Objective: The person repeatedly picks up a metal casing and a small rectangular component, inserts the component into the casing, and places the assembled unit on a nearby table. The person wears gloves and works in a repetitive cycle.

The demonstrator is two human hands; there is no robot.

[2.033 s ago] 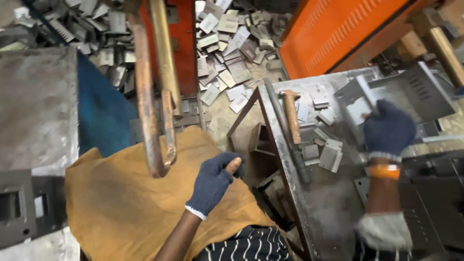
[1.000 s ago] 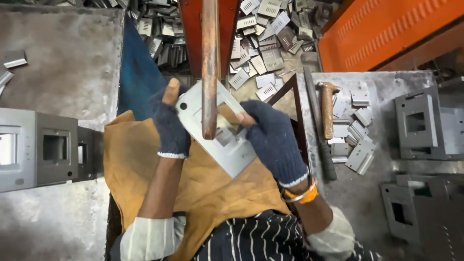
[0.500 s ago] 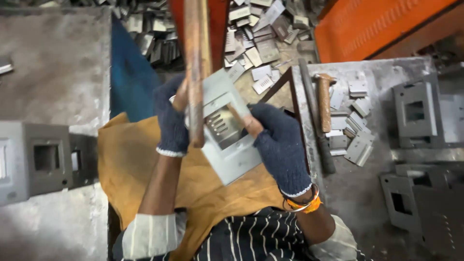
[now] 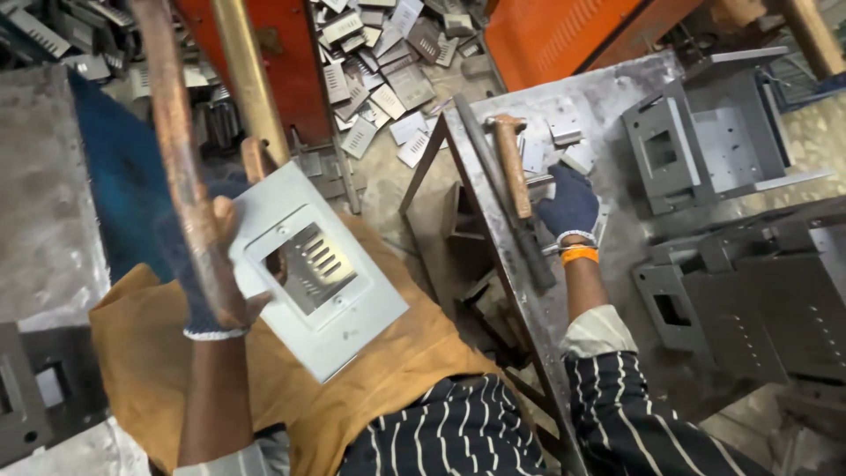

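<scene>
Head | left hand (image 4: 207, 291) grips pale grey louvred plate (image 4: 319, 275)

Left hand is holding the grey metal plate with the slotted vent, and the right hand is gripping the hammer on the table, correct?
Not quite. The head view shows the right hand on small metal pieces beside the hammer, not gripping it. The left hand does hold the grey plate.

- The left hand (image 4: 207, 282) holds a slotted plate (image 4: 317, 278) over the lap cloth (image 4: 352, 379).
- To its right, the right hand (image 4: 570, 204) rests on the table (image 4: 617, 115) (beside the hammer (image 4: 513, 167)), among small plates (image 4: 564, 145).
</scene>
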